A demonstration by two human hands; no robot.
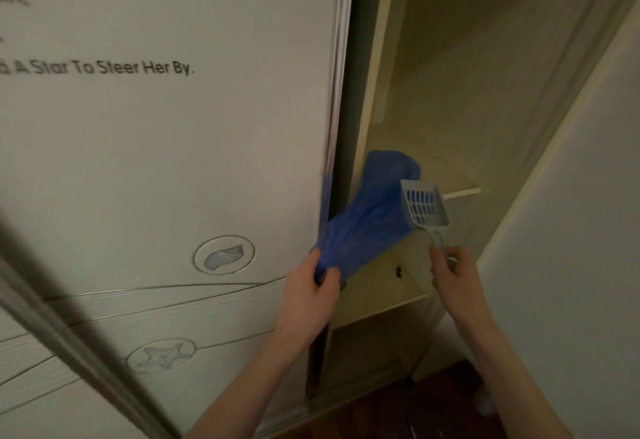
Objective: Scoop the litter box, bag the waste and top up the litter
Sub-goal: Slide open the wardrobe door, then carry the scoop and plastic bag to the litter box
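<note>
The person stands at an open cupboard (pixel 433 99) with both hands raised in front of its shelves. The left hand (pixel 311 286) has its fingers (pixel 327 274) curled round the gathered end of a blue plastic bag (pixel 374 210), which hangs out toward the far shelf space. The right hand (pixel 450 272) pinches the handle of a pale grey slotted litter scoop (pixel 424 206), its fingers wrapped round the handle and the scoop head pointing up, just beside the bag and overlapping its right edge. No litter box and no litter supply shows anywhere in view, so the step in hand looks like fetching the tools from the cupboard.

To do it well, the person would likely keep the bag clear of the sliding door (pixel 173 161) and its metal edge on the left, draw both items straight out toward the near side, and keep the scoop upright so it does not catch the lower shelf (pixel 381 289).

The door bears printed words, partly cut off at the left: "A Star To Steer Her By." Below are a small shell emblem (pixel 224 255) and a starfish emblem (pixel 162 355).
</note>
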